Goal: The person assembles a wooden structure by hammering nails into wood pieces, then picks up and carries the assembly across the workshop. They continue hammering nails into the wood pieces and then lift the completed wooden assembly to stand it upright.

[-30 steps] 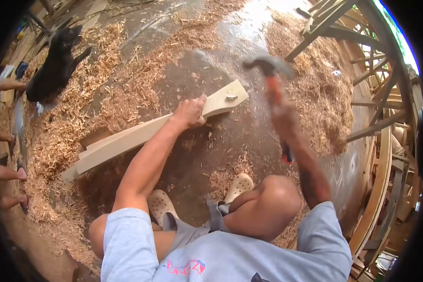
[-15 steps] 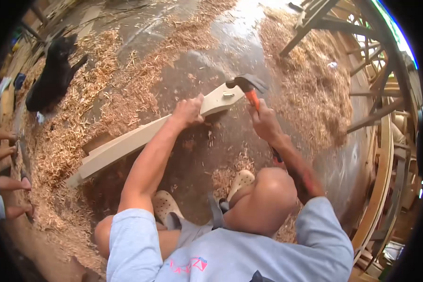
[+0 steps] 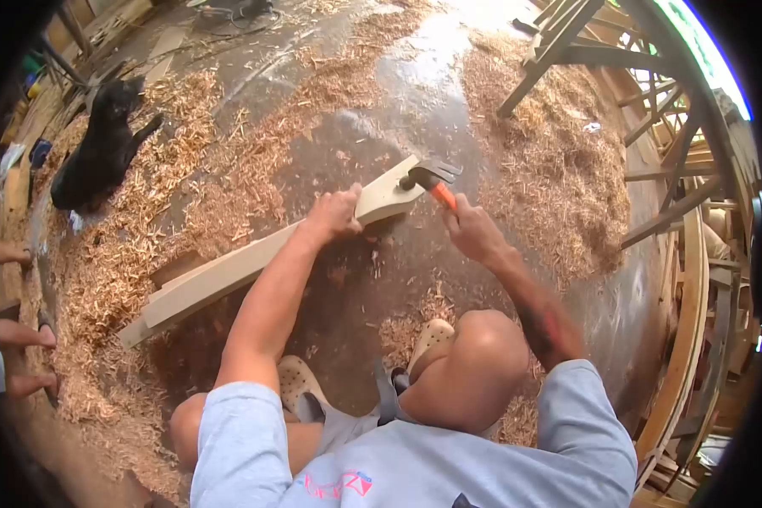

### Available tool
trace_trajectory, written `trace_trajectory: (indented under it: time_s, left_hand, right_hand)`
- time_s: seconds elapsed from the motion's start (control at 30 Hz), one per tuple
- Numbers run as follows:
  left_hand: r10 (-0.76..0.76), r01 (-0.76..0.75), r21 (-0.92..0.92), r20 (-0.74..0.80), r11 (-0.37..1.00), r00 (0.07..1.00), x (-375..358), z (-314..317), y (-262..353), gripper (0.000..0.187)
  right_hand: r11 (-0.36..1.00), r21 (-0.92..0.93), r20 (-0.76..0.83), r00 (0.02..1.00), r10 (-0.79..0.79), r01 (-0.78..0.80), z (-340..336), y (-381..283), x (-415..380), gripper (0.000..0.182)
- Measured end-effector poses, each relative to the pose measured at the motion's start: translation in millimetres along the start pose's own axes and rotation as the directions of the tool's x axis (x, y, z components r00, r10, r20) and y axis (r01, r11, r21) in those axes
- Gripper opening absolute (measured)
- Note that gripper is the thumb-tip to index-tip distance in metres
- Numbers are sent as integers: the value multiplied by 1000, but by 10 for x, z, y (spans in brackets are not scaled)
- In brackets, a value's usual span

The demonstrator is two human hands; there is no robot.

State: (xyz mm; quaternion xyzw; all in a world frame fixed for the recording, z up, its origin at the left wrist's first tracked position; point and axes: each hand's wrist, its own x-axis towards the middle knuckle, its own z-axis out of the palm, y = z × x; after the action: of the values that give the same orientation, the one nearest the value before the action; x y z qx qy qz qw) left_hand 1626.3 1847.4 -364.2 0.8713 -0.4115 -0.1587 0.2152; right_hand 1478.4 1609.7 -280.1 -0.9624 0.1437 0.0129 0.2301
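My right hand (image 3: 476, 230) is closed around the orange handle of a claw hammer (image 3: 443, 196). The hammer's dark face rests at the upper end of a long, pale, shaped wooden piece (image 3: 233, 273), covering the spot beneath it. My left hand (image 3: 334, 213) grips that piece by its edges, a little below the hammer, with the thumb on top. Angled from lower left to upper right, the wood lies above the floor in front of my knees. Another wooden strip shows along its far side.
Wood shavings (image 3: 550, 161) cover much of the dark floor. A black dog (image 3: 102, 152) lies at the left, above another person's bare legs (image 3: 25, 333). Wooden frames (image 3: 559, 63) stand at the upper right, and long boards (image 3: 686, 339) run down the right side.
The hammer has come down and left onto the wood's upper end, where a short peg-like stub showed before and is now covered. My left hand keeps its hold.
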Motion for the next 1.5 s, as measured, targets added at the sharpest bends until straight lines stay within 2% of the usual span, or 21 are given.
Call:
trace_trajectory:
  time_s: [0.1, 0.17, 0.3, 0.37, 0.5, 0.53, 0.57, 0.7, 0.77, 0.8, 0.83, 0.9, 0.93, 1.07, 1.13, 1.2, 1.3, 1.37, 1.43, 1.47, 1.5]
  left_hand:
    - [-80, 80, 1, 63, 997, 995, 28, -24, 26, 48]
    - [-77, 77, 5, 67, 997, 995, 23, -51, 43, 48]
    - [-106, 106, 7, 109, 994, 988, 41, -108, 59, 48]
    - [-111, 111, 4, 117, 994, 987, 56, -102, 67, 48]
    - [-102, 102, 5, 90, 995, 991, 32, -68, 39, 49]
    - [-102, 102, 9, 74, 995, 992, 33, -93, 62, 49]
    - [-101, 101, 12, 77, 995, 992, 14, -81, 99, 48]
    - [-65, 64, 6, 85, 998, 994, 31, -26, 40, 47]
    - [-91, 93, -9, 99, 996, 991, -13, -76, 104, 47]
    - [-103, 104, -3, 106, 995, 989, -5, -73, 94, 47]
    - [-110, 109, 8, 101, 994, 989, 11, -112, 85, 46]
    - [-88, 86, 21, 108, 996, 990, -39, -116, 105, 45]
    - [-73, 70, 32, 110, 997, 991, 1, -143, 127, 44]
    - [-93, 91, 22, 87, 996, 992, -33, -90, 146, 41]
    - [-94, 93, 13, 88, 996, 992, -107, -77, 203, 40]
    - [-92, 91, 12, 77, 996, 993, -141, -24, 270, 38]
    - [-106, 103, 35, 77, 994, 991, -384, 282, 443, 42]
    - [46, -14, 254, -117, 967, 992, -575, 771, 434, 52]
    - [4, 20, 282, -85, 959, 996, -679, 854, 556, 60]
    - [-29, 50, 308, -73, 950, 997, -724, 913, 639, 68]
    - [-20, 35, 302, -54, 953, 998, -759, 1015, 684, 68]
  right_hand:
    - [998, 9, -131, 990, -54, 56, 62, 116, -208, 28]
    - [975, 189, -186, 971, 148, -113, 57, 136, -271, 27]
    - [973, 194, -206, 965, 164, -124, -441, -164, -232, 30]
    - [977, 180, -398, 917, -38, 118, -588, -367, -180, 32]
    - [928, 287, -482, 873, -73, 236, -119, -242, -22, 31]
    - [986, 40, -221, 964, -152, 164, 133, -22, 28, 29]
    - [963, -225, 64, 989, -136, 147, 137, -120, 15, 27]
    - [998, -23, 193, 979, 70, -67, -161, -513, -12, 26]
    - [974, 225, -24, 999, -23, 28, -277, -684, -101, 30]
    - [969, 160, -213, 965, -151, 186, -67, -502, -96, 33]
    - [968, 163, -214, 965, -154, 191, 78, -332, -49, 33]
    - [999, -22, 120, 992, 33, -31, 51, -219, -35, 34]
    - [999, -35, 150, 989, 6, -1, -11, -151, 8, 35]
    - [994, 75, 51, 996, 80, -83, -31, -123, -247, 37]
    - [906, 391, -81, 974, 210, -163, 219, 230, -511, 37]
    - [817, 460, 19, 924, 382, -347, 491, 737, -801, 40]
    - [770, 311, 112, 826, 552, -557, 955, 1536, -1407, 43]
    - [758, 284, 125, 807, 578, -587, 1092, 1792, -1738, 44]
    - [594, 226, 142, 630, 764, -772, 1100, 1890, -2102, 42]
    - [573, 220, 152, 608, 779, -789, 1161, 1975, -2287, 42]
    - [591, 112, 44, 598, 800, -799, 1258, 2069, -2414, 44]
